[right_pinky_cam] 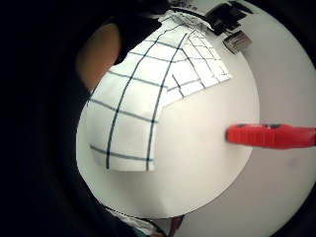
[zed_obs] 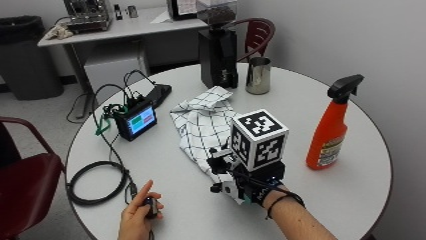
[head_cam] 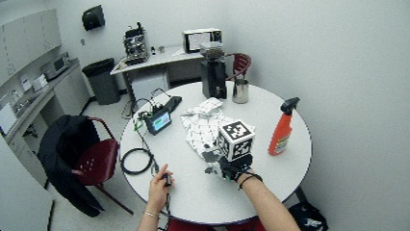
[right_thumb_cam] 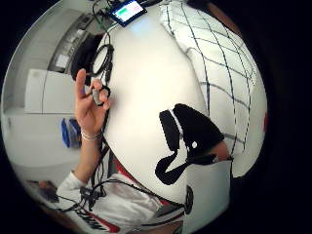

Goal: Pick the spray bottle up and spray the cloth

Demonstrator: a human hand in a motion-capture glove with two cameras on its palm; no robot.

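I see the orange spray bottle (zed_obs: pixel 328 134) standing upright on the right side of the round white table (zed_obs: pixel 346 200), black trigger head up, with nothing touching it. To its left, well apart, the checked cloth (zed_obs: pixel 203 122) lies rumpled across the table's middle. My gloved right hand (zed_obs: pixel 249 185) hovers at the cloth's near end, left of the bottle; I cannot tell how its fingers are set. My bare left hand (zed_obs: pixel 138 215) rests at the near left edge, pinching a small black device (zed_obs: pixel 152 206). Farther left sit a coiled cable (zed_obs: pixel 96 182) and a small screen (zed_obs: pixel 136 121). At the far side stand a metal cup (zed_obs: pixel 258 75) and a black grinder (zed_obs: pixel 218 50).
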